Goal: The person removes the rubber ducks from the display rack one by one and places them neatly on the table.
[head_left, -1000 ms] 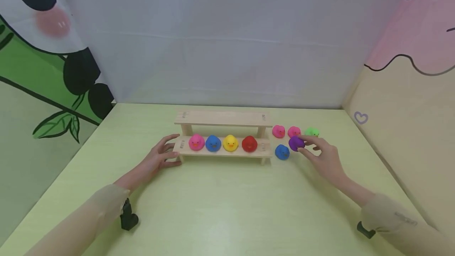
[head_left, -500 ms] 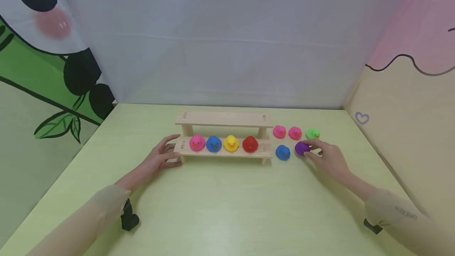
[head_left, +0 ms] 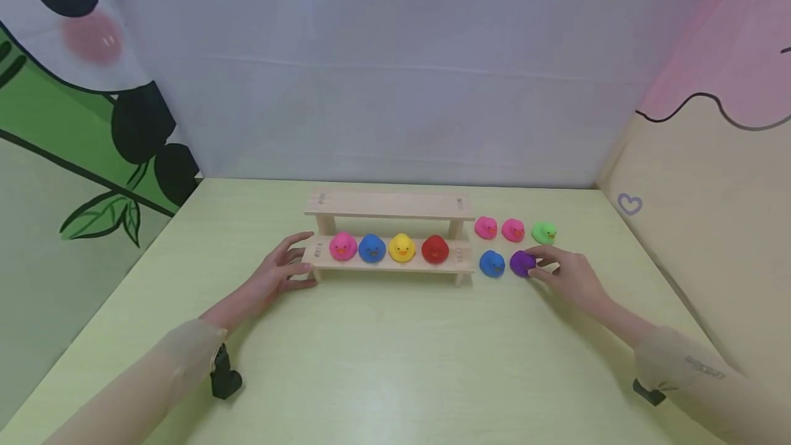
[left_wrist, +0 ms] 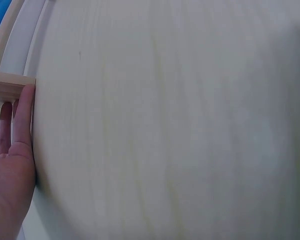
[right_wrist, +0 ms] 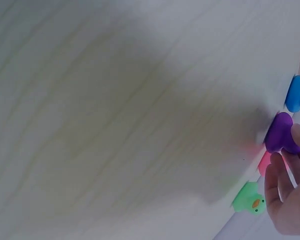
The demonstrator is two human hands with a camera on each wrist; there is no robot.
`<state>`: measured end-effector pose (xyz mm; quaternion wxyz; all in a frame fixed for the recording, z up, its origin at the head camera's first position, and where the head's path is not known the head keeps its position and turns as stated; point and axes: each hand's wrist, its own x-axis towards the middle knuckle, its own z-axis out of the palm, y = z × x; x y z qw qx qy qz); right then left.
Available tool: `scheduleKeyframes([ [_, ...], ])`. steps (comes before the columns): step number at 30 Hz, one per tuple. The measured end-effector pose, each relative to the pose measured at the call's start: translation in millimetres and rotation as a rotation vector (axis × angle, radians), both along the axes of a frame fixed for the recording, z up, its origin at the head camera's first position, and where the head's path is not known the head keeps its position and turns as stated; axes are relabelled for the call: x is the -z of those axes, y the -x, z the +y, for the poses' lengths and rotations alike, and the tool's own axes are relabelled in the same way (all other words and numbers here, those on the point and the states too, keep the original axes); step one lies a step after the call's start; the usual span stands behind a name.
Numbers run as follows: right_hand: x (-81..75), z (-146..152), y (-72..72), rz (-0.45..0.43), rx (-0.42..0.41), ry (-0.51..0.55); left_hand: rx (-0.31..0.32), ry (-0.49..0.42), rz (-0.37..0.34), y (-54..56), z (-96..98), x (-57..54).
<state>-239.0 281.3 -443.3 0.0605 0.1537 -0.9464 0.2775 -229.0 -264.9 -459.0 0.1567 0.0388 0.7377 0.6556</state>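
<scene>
A purple rubber duck (head_left: 522, 264) is pinched between the thumb and fingers of my right hand (head_left: 571, 280), low at the table surface. Just left of it sits a blue rubber duck (head_left: 491, 264). Behind are two pink ducks (head_left: 485, 227) and a green duck (head_left: 544, 233). My left hand (head_left: 272, 270) touches the left end of a two-step wooden rack (head_left: 389, 204); in the left wrist view its fingers (left_wrist: 24, 115) reach fairly straight to the board's end. On the lower step stand a pink duck (head_left: 342, 246), a blue duck (head_left: 372, 248), a yellow duck (head_left: 402, 248) and a red duck (head_left: 435, 249).
The pale wooden table (head_left: 383, 356) reaches back to a white cloth wall (head_left: 395, 88). Cartoon-printed panels stand at the left and right sides. The rack's upper step rises behind the row of ducks.
My right hand has moved the purple duck slightly right and toward me, away from the pink and green ducks, and down to the table beside the blue one. The left hand stays put.
</scene>
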Motion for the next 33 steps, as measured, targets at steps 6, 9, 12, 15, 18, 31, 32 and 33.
scheduleKeyframes([
  [6,0.2,1,0.0,0.008,0.001,0.001,-0.009,-0.004,-0.001,0.5,-0.2,0.3],
  [9,-0.5,0,-0.1,0.006,0.002,0.000,-0.008,-0.002,-0.001,0.6,-0.5,0.5],
  [12,-0.5,1,0.0,0.004,-0.001,0.000,-0.007,0.000,-0.001,0.8,-0.3,0.9],
  [15,-0.7,1,0.3,-0.015,-0.009,-0.002,-0.005,-0.002,0.000,1.1,-0.1,1.2],
  [18,-2.7,0,-0.3,-0.029,-0.020,0.000,-0.001,-0.004,0.001,1.4,-0.4,1.5],
  [31,-18.8,-26,3.3,0.061,-0.060,0.058,-0.005,-0.005,0.006,-0.4,1.2,-1.0],
  [32,-20.3,-30,3.1,0.065,-0.064,0.066,-0.001,-0.005,0.008,-0.7,1.0,-1.1],
  [33,-21.8,-33,2.8,0.065,-0.067,0.073,0.000,-0.006,0.008,-1.1,1.1,-1.2],
])
